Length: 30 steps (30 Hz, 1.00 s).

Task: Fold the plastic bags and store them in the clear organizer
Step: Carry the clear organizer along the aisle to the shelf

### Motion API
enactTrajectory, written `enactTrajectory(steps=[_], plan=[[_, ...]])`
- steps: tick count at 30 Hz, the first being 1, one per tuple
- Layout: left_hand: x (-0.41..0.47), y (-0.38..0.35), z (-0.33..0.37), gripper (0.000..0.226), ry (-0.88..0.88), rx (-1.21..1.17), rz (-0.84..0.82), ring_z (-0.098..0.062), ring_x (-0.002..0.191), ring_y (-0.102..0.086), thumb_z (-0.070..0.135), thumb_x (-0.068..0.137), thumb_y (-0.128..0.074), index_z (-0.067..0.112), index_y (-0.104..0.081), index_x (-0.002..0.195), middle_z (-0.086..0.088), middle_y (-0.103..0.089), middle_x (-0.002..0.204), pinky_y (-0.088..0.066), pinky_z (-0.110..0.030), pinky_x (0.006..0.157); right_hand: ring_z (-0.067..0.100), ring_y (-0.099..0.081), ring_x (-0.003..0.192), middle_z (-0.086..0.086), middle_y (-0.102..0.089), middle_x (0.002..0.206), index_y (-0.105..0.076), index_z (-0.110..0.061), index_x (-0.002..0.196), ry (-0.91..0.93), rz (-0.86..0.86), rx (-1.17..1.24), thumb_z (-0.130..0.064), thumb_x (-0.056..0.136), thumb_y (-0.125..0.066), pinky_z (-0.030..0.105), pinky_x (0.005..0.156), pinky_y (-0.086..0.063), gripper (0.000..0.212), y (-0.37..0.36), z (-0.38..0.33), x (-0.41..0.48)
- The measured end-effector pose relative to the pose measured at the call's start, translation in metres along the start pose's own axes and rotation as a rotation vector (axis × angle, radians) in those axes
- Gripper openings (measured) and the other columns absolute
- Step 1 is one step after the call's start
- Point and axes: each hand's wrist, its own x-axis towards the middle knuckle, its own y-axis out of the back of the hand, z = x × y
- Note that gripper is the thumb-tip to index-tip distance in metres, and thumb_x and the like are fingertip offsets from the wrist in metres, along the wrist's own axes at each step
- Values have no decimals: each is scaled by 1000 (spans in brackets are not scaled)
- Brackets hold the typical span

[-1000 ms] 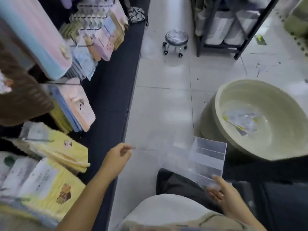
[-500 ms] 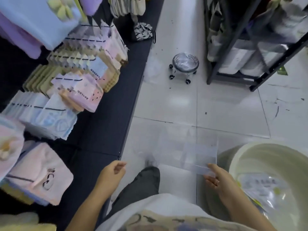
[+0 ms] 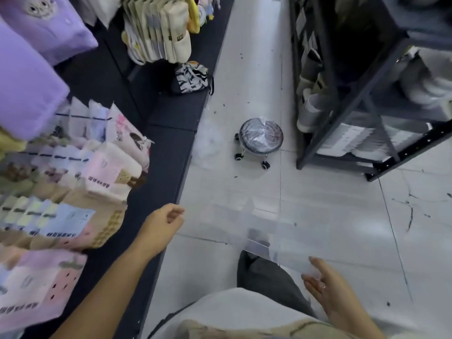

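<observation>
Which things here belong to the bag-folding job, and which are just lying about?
Job: transparent plastic bag, between left hand and right hand.
Lying about: round plastic-wrapped wheeled stool; black-and-white patterned fabric bag; black metal shelf rack; pastel packaged towels.

clear plastic film (image 3: 234, 221) stretched between the hands is smeared, nearly see-through, its edges hard to trace. left hand (image 3: 166, 221) shows curled fingers, but whether they pinch the film can't be made out. same story at the right hand (image 3: 327, 287), where a blurred clear panelled piece (image 3: 259, 244) reaches the fingertips: bag or organizer, can't tell. print on the pastel packaged towels (image 3: 97, 172) is too blurred to read. black metal rack (image 3: 342, 99) and purple plush cushion (image 3: 29, 77) run off the frame.
</observation>
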Motion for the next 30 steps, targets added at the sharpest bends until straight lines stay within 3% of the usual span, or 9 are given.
enactTrajectory(steps=[6,11,14,16,21,27,30], plan=[[125,-32,61,18,152,-186,89,-6,101,-58,16,93,-59,27,-62,107,9,-63,106,-43,-18,78,30,-64,84,16,-60,89,-59,-8,100,14,-61,-227,-26,83,-72,32,72,-50,28,-65,-182,125],[198,-44,102,14,308,-321,190,-1,97,-58,20,92,-61,31,-64,99,12,-64,103,-43,-19,78,30,-65,93,16,-59,102,-57,-4,108,139,-188,-519,-25,85,-70,32,76,-50,34,-155,-338,208],[244,-37,112,11,374,-374,291,2,94,-59,23,92,-62,30,-65,99,12,-66,102,-41,-13,72,26,-63,80,18,-59,94,-55,-2,105,201,-290,-651,-24,85,-70,29,67,-50,33,-234,-408,253],[279,-27,116,11,415,-400,368,1,94,-59,24,92,-62,29,-65,101,11,-66,102,-42,-16,72,25,-61,77,17,-59,88,-56,-4,103,220,-363,-719,-25,86,-69,29,65,-50,30,-294,-441,278],[376,1,134,14,492,-473,460,-10,97,-61,21,92,-61,22,-65,106,7,-65,102,-43,-24,76,27,-60,81,14,-58,85,-60,-7,97,270,-480,-811,-23,84,-69,32,76,-51,24,-432,-496,324],[477,50,168,13,468,-480,517,1,93,-58,26,93,-57,31,-63,104,15,-63,101,-43,-20,71,22,-63,68,7,-68,68,-62,-11,101,265,-567,-960,-32,83,-70,33,69,-51,29,-532,-546,361],[506,64,173,14,480,-512,569,2,94,-57,28,93,-56,33,-63,104,17,-63,100,-44,-19,71,27,-58,73,15,-64,78,-62,-12,107,266,-587,-1044,-39,83,-69,37,70,-47,37,-573,-557,375]])
